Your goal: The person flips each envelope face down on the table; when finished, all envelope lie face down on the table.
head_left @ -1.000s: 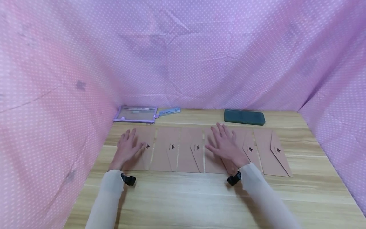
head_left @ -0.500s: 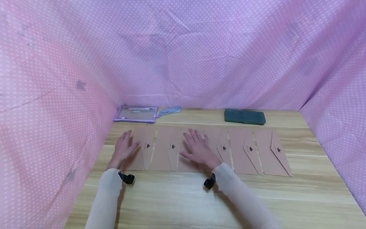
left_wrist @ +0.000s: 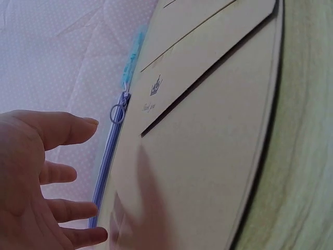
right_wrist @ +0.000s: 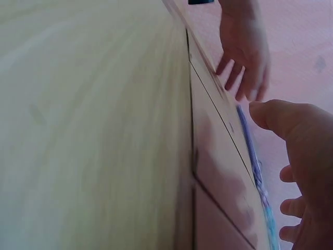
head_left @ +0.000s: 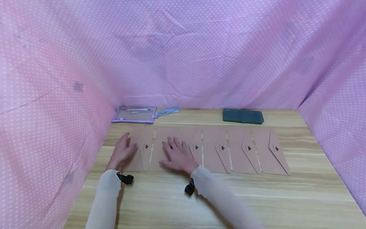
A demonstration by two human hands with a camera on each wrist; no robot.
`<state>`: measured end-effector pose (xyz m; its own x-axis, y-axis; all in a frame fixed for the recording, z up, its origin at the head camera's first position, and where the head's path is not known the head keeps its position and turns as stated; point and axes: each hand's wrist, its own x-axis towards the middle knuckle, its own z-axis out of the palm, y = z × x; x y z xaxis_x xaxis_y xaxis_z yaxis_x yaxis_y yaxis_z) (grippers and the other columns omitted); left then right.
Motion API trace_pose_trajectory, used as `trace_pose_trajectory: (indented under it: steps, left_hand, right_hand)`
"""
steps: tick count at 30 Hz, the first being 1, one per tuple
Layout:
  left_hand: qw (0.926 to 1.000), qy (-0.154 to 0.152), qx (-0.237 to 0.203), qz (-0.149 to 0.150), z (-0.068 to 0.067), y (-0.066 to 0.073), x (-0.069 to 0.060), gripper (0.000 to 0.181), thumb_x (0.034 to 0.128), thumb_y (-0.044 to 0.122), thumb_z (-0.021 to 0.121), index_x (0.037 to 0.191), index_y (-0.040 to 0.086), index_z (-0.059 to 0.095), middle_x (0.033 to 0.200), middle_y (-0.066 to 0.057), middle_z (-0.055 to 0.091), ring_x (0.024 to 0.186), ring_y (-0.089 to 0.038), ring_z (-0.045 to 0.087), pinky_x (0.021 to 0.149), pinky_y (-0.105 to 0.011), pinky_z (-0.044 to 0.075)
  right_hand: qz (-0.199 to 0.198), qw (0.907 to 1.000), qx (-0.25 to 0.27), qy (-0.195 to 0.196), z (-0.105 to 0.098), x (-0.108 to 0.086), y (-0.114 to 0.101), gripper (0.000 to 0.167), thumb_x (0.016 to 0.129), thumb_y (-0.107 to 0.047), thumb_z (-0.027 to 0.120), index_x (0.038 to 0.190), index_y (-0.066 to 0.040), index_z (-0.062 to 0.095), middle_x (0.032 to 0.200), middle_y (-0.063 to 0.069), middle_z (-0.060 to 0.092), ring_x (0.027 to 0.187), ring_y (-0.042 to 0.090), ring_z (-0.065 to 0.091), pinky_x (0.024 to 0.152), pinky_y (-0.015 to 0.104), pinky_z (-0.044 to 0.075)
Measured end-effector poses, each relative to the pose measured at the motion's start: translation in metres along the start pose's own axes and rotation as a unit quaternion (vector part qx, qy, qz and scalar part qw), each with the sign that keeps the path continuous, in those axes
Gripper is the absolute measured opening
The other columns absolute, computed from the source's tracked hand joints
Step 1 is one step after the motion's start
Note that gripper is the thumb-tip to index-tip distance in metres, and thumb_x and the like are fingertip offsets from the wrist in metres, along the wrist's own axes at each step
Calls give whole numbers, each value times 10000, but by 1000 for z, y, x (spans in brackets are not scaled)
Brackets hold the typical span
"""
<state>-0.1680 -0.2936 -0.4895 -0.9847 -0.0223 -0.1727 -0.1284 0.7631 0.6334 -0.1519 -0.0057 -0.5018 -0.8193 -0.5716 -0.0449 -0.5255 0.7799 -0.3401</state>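
Observation:
Several pinkish-brown envelopes lie side by side on the table in the head view, their pointed flaps marked with a small dark crown. My left hand (head_left: 120, 153) is over the left side of the leftmost envelope (head_left: 144, 136), fingers relaxed and holding nothing. In the left wrist view, that hand (left_wrist: 26, 177) casts a shadow on the envelope surface (left_wrist: 203, 135). My right hand (head_left: 178, 156), fingers spread, hovers over the second envelope (head_left: 160, 135) from the left and partly hides its crown. In the right wrist view, the right hand (right_wrist: 312, 161) holds nothing; its shadow falls across an envelope (right_wrist: 221, 166).
Behind the envelopes lie a clear pencil pouch (head_left: 134, 121) with purple edging, a small blue item (head_left: 168, 111) and a dark green case (head_left: 243, 116). Pink dotted cloth (head_left: 183, 63) hangs around the wooden table (head_left: 160, 203).
My right hand has swept left, from the fourth envelope over the third to the second, uncovering those behind it. My left hand has shifted slightly left. The envelopes stay in their row.

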Motion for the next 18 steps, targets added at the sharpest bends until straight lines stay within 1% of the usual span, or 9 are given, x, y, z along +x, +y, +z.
trace_pose_trajectory:
  steps: [3,8,14,18]
  left_hand:
    - [10000,-11,-62,-15,-2,0,-1,779,995,282,541,1583,-13,124,1626,-334,137,1493,-543,143,1205,-681,147]
    - [9999,-61,-133,-37,-4,-1,-2,780,995,282,542,1582,-17,124,1616,-341,164,1481,-553,168,1197,-684,165]
    - [9993,-115,-330,-127,-6,-3,-5,786,1001,288,539,1589,-1,104,1608,-342,196,1476,-546,202,1198,-671,188]
    - [9987,-155,-432,-202,-7,-3,-6,772,1010,294,530,1588,1,112,1598,-342,231,1473,-533,230,1205,-652,198]
  right_hand:
    - [-64,10000,-69,-34,4,7,-10,826,939,-653,489,1585,-187,271,1690,127,169,1560,367,169,1206,654,222]
    - [-87,9999,3,-111,6,18,-23,820,945,-631,497,1588,-179,262,1692,139,149,1564,370,149,1225,639,189]
    - [-34,9997,167,-179,13,30,-33,821,943,-621,509,1592,-195,243,1696,128,140,1570,358,135,1235,626,181]
    - [8,9996,85,-258,18,35,-37,831,933,-637,505,1595,-215,232,1697,118,143,1570,351,140,1240,606,191]
